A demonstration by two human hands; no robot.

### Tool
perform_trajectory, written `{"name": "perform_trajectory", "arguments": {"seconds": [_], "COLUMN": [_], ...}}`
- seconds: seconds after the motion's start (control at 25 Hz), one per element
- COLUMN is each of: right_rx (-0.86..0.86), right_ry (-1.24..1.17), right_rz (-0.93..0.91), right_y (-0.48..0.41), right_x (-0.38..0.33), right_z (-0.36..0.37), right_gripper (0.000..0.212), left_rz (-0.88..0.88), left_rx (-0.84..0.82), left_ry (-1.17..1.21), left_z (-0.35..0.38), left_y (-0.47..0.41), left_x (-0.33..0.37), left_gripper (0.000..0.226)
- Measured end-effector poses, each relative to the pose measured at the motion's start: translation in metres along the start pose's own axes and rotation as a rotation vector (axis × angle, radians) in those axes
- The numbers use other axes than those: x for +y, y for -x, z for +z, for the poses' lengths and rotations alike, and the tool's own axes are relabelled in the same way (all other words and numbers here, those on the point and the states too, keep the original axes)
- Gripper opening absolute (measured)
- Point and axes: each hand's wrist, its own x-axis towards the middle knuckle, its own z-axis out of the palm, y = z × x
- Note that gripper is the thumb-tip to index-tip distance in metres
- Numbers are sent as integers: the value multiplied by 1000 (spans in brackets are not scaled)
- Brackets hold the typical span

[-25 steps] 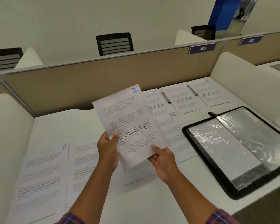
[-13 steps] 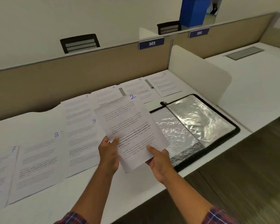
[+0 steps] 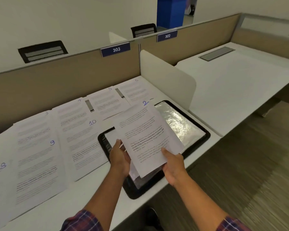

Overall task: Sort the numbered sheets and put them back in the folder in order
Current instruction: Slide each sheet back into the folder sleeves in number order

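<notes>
Head view, sheet in hand: sheet 2 (image 3: 148, 135) is held tilted just above the open folder (image 3: 205, 130), which lies at the right near part of the table (image 3: 90, 197).
Head view, hands: the sheet's lower edge is pinched by the right hand (image 3: 173, 165), thumb on the printed face. Its lower left edge is gripped by the left hand (image 3: 119, 157), whose fingers are hidden behind the paper.
Head view, laid out: sheet 3 (image 3: 33, 129), sheet 4 (image 3: 72, 110), sheet 5 (image 3: 105, 102) and sheet 6 (image 3: 135, 89) are spread in a far row. Sheet 8 (image 3: 0, 180), sheet 9 (image 3: 38, 164) and sheet 10 (image 3: 85, 142) are nearer, overlapping.
Done: the sorting is judged largely finished.
Unclear: whether a first sheet is already filed cannot be told.
Left: sheet 2 is not yet filed, and the spread sheets remain to be filed.
</notes>
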Motion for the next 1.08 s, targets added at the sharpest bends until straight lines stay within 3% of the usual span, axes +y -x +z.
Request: {"name": "perform_trajectory", "arguments": {"seconds": [0.12,0.2,0.32,0.4,0.56,0.64,0.76,0.92,1.08], "right_rx": [33,56,56,60,39,37,47,-7,-94], "right_ry": [-11,-12,-25,-39,-15,-2,9,61,174], "right_rz": [4,16,34,30,31,43,76,161,214], "right_y": [-31,-49,-76,-91,-116,-125,-140,-152,-154], "right_x": [-30,-51,-77,-93,-123,-138,-159,-189,-216], "right_z": [-11,-15,-22,-25,-37,-49,-75,-116,-157], "right_gripper": [35,36,34,34,36,33,32,31,37], "left_rz": [-11,44,244,367,338,459,683,763,629], "left_rx": [-18,-22,-29,-150,-451,-580,-594,-544,-469], "left_ry": [-7,-167,-683,-1011,-1107,-1240,-1539,-1479,-1434], "left_z": [31,47,73,90,129,144,154,167,176], "left_y": [-30,-48,-67,-68,-55,-52,-59,-52,-34], "left_x": [-15,-28,-52,-75,-115,-132,-151,-159,-163], "left_gripper": [23,20,15,10,51,70,102,63,59]}}
